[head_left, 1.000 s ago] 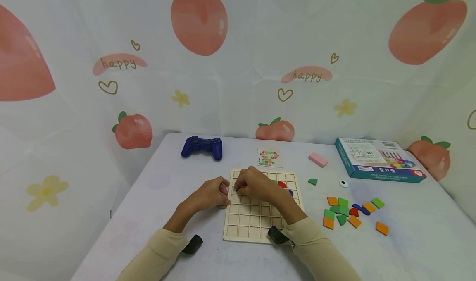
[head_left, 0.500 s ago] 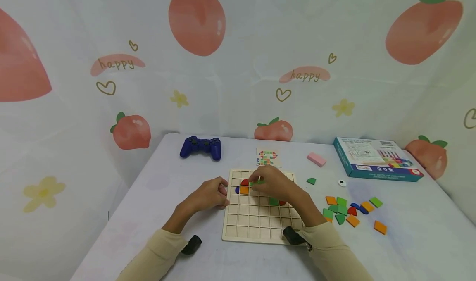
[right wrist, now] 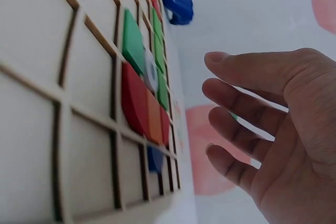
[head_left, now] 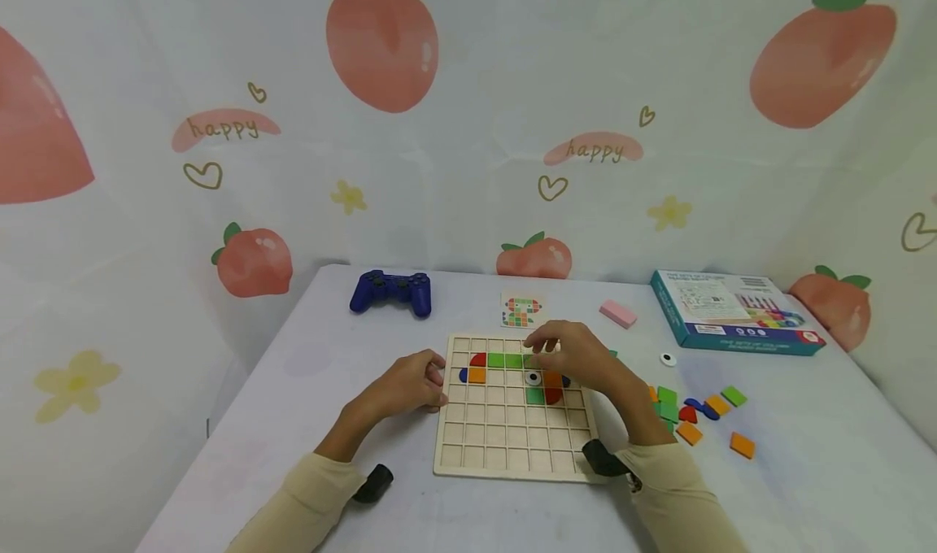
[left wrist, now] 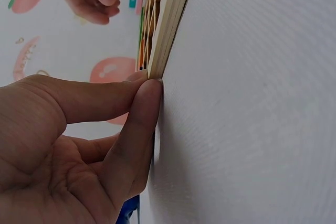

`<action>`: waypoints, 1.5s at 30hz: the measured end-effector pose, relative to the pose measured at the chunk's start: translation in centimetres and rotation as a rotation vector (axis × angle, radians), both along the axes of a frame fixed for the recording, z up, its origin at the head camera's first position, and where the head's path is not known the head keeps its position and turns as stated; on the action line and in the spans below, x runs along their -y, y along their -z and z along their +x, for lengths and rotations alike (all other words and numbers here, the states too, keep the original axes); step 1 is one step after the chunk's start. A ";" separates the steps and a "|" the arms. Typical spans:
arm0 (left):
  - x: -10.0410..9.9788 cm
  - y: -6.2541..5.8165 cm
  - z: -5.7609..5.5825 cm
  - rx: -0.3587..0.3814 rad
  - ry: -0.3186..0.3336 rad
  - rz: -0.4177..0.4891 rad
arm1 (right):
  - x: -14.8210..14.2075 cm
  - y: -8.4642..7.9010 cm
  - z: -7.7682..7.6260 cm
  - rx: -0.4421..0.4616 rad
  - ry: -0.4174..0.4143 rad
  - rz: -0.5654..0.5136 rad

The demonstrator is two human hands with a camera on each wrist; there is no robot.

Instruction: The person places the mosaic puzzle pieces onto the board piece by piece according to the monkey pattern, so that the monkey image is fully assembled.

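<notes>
A wooden grid board lies on the table, with coloured tiles in its upper rows. My left hand grips the board's left edge between thumb and finger, as the left wrist view shows. My right hand hovers over the upper right of the board, its fingers loosely bent and apart with nothing between them. Under and beside it lie a white eye tile, a dark green tile and a red tile. Further left are bright green squares, a red rounded tile, an orange square and a blue piece.
Loose tiles lie right of the board, with another eye tile behind them. At the back are a pattern card, a pink block, a blue game controller and a flat box.
My right hand has moved from the board's upper left to its upper right, uncovering the tiles on the left. The left hand has stayed at the board's edge.
</notes>
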State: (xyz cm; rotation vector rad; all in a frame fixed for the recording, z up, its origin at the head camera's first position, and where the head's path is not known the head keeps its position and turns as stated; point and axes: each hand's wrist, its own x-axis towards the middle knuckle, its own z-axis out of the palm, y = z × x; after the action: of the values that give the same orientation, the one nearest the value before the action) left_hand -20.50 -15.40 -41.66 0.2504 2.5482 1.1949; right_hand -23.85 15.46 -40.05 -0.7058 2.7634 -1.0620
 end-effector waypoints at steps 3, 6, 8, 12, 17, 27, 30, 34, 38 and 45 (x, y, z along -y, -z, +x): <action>0.0 0.1 -0.1 0.001 0.000 0.000 | -1.1 -0.1 -0.2 -0.012 0.033 0.000; 0.0 0.1 -0.1 0.000 -0.002 0.000 | -2.2 -0.2 -0.4 -0.017 0.068 0.002; 0.0 0.1 -0.1 0.000 -0.004 0.001 | -2.9 -0.2 -0.5 -0.010 0.102 0.011; 0.0 0.1 -0.1 0.000 -0.001 0.001 | -4.4 0.0 -0.7 0.004 0.156 0.032; 0.0 0.1 -0.1 0.006 0.005 0.005 | -6.4 0.3 -0.8 0.005 0.204 0.045; 0.0 0.2 -0.2 -0.006 0.011 -0.005 | -9.3 0.8 -0.8 0.077 0.286 0.067; 0.1 0.2 -0.2 -0.016 0.013 -0.009 | -10.2 0.7 -0.5 0.090 0.303 0.074; 0.0 0.2 -0.2 -0.014 0.012 -0.011 | -11.5 0.5 0.1 0.088 0.332 0.077; 0.1 0.1 -0.2 -0.014 0.016 -0.014 | -12.9 0.5 0.6 0.102 0.373 0.079; 0.2 0.1 -0.2 -0.009 0.017 -0.008 | -15.1 0.6 1.1 0.175 0.444 0.075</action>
State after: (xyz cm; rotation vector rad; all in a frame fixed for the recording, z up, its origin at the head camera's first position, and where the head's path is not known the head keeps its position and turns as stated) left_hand -20.70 -15.59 -41.77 0.2756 2.5528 1.1801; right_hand -22.71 30.61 -40.62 0.0200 2.8489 -1.0173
